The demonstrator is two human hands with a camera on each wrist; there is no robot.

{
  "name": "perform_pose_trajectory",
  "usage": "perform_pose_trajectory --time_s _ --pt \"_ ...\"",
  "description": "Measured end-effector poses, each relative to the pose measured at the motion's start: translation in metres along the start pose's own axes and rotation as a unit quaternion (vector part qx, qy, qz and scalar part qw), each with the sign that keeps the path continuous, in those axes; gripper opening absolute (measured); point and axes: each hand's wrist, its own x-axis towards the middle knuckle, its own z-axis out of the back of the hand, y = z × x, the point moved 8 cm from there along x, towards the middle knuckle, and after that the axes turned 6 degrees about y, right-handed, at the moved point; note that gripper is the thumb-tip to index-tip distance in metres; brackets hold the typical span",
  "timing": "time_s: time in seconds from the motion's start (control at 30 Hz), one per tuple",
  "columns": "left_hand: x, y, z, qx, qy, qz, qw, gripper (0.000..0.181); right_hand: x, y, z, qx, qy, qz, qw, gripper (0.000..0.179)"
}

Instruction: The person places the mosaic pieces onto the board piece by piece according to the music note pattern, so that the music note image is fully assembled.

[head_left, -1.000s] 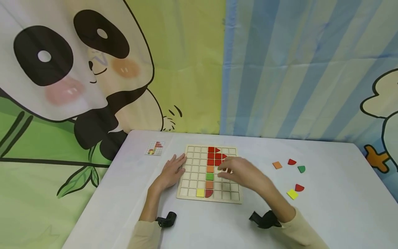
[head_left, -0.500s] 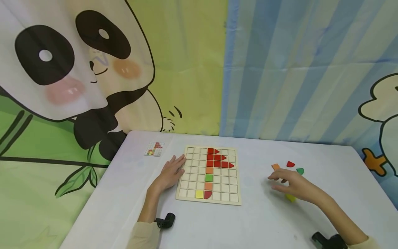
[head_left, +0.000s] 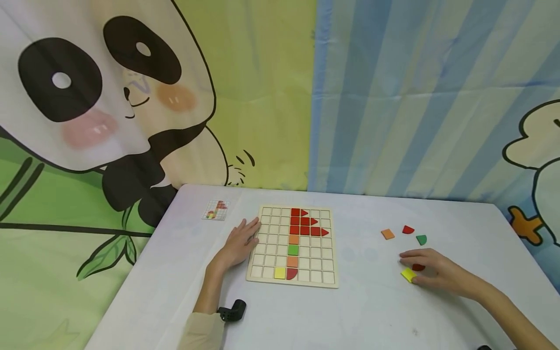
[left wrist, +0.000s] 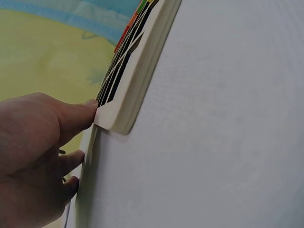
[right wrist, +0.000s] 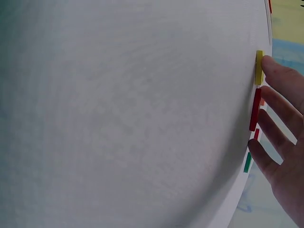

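A wooden grid board [head_left: 315, 284] lies on the white table, with red squares and pointed red pieces at its top and a column of orange and green squares below. At the column's foot are a yellow square [head_left: 280, 272] and a dark red quarter-round [head_left: 291, 273]. My left hand [head_left: 236, 246] rests along the board's left edge, fingers extended; in the left wrist view its thumb touches the rim. My right hand [head_left: 442, 272] hovers over the loose pieces, fingers spread. Its thumb tip is right at a loose yellow square [head_left: 408, 275], and its fingers partly hide a red quarter-round [head_left: 418, 267].
Beyond the right hand lie an orange square [head_left: 387, 234], a red quarter-round [head_left: 408, 229] and a green quarter-round [head_left: 422, 239]. A small pattern card [head_left: 216, 210] sits left of the board. Behind the table [head_left: 358, 311] hangs a printed curtain [head_left: 262, 97].
My right hand has left the board and moved right, down to the loose yellow and red pieces. A third row ending in a red point now shows on the board. My left hand stays put.
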Motion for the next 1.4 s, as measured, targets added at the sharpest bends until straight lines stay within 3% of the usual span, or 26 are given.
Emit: perform_pose_trajectory --time_s 0.3,0.43,0.57,0.67,0.8,0.97,1.07,1.4 --pt "-0.001 0.001 0.001 0.000 -0.002 0.005 1.0000 0.052 0.000 0.007 0.000 -0.011 -0.044 0.058 0.9973 0.033" --pt "-0.002 0.002 0.001 -0.002 0.000 0.005 1.0000 0.052 0.003 0.006 0.001 -0.018 -0.056 0.027 0.9979 0.031" --pt "-0.002 0.003 0.001 0.000 0.000 0.007 1.0000 0.052 0.011 0.006 0.002 0.004 -0.041 -0.050 0.9979 0.027" --pt "-0.002 0.003 0.001 0.000 0.000 0.009 1.0000 0.052 0.018 0.014 0.005 0.067 -0.053 -0.093 0.9920 0.022" --pt "-0.002 0.003 0.002 0.000 -0.001 0.009 1.0000 0.052 0.032 0.038 0.010 0.163 -0.084 -0.103 0.9777 0.016" --pt "-0.002 0.000 0.002 0.002 0.001 0.009 1.0000 0.052 0.062 0.068 0.003 0.255 -0.044 -0.122 0.9581 0.023" --pt "-0.002 -0.001 0.001 -0.001 0.001 0.008 1.0000 0.052 0.081 0.085 -0.006 0.275 -0.014 -0.109 0.9552 0.023" --pt "-0.001 -0.002 -0.001 -0.009 0.000 0.007 0.9999 0.052 0.145 0.137 -0.031 0.291 0.047 -0.011 0.9555 0.019"
